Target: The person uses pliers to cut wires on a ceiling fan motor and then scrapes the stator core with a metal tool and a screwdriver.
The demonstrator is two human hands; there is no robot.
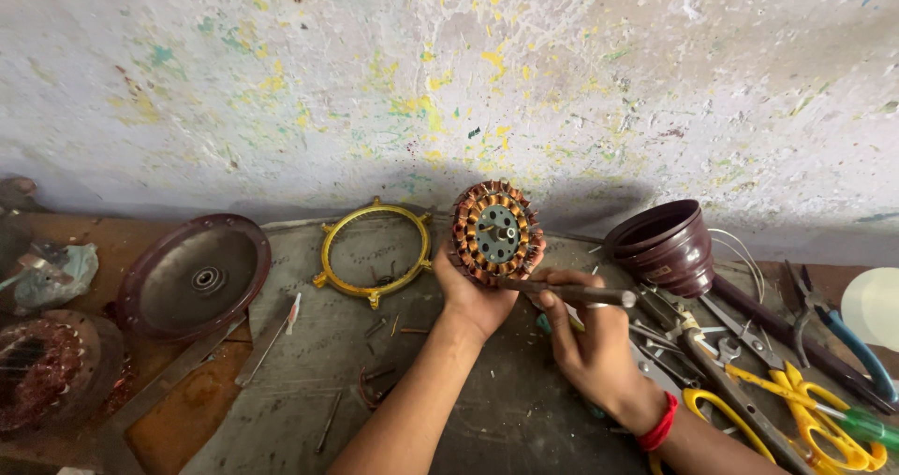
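Note:
My left hand (476, 299) holds a round motor stator (496, 232) upright above the bench. It has copper windings around a grey metal core. My right hand (588, 336), with a red thread on the wrist, grips a thin metal rod tool (573, 293). The tool's tip lies against the lower edge of the stator.
A yellow metal ring (373, 248) and a dark round motor cover (194, 277) lie on the bench at the left. A maroon cup-shaped cover (663, 243), yellow scissors (805, 419), blue-handled pliers (847, 339) and several loose tools crowd the right. A paint-flecked wall (449, 73) stands behind.

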